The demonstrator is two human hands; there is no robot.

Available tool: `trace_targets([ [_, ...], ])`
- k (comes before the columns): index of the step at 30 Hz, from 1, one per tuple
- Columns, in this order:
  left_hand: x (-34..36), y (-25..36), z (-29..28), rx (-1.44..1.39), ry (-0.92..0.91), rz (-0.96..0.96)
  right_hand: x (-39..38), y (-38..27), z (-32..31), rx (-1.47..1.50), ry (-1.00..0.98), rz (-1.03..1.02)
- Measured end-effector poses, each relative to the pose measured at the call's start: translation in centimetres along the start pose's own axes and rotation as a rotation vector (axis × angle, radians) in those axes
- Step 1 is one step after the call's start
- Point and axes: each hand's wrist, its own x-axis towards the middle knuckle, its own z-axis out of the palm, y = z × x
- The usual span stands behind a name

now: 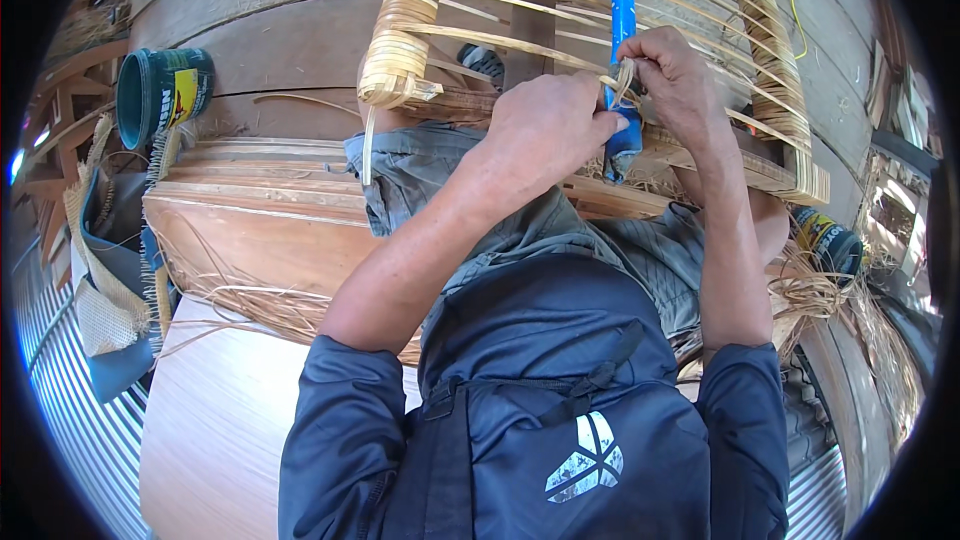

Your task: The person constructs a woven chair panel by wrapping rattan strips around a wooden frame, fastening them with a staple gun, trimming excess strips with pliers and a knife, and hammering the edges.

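A frame wound with pale rattan strips stands before me, with more strips strung across it from side to side. A blue tube runs lengthwise over these strands, its near end by my hands. My left hand is closed at the tube, thumb and fingers pinching near a small bundle of cane. My right hand pinches a looped rattan strip against the tube. The fingertips partly cover where the strip passes around the tube.
To the left a dark green bucket lies tilted beside stacked boards. Loose cane strips trail over the boards' edge. Another dark container sits at the right, near a heap of cane. A yellow cord crosses the plank floor.
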Motion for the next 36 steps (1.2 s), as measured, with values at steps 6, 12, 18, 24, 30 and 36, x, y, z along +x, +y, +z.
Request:
trace_targets([
  [6, 0.1, -0.4, 1.1, -0.069, 0.068, 0.009, -0.2, -0.2, 0.0, 0.05, -0.052, 0.031],
  [12, -0.2, -1.0, 1.5, -0.06, 0.172, 0.155, -0.7, -0.4, -0.9, 0.079, -0.129, -0.007],
  [18, -0.1, -1.4, 0.2, -0.079, 0.02, 0.187, -3.0, -2.3, -1.6, 0.218, -0.084, 0.017],
  [24, 0.1, -1.8, 0.4, -0.078, 0.007, 0.199, -3.0, -2.6, -1.3, -0.067, -0.075, -0.111],
  [30, -0.7, -1.7, -0.3, -0.182, -0.005, 0.212, -3.2, -1.7, -0.4, -0.08, 0.009, -0.167],
  [36, -2.0, -2.3, -0.6, -0.196, -0.033, 0.228, -3.3, -1.7, 0.2, -0.113, 0.048, -0.172],
])
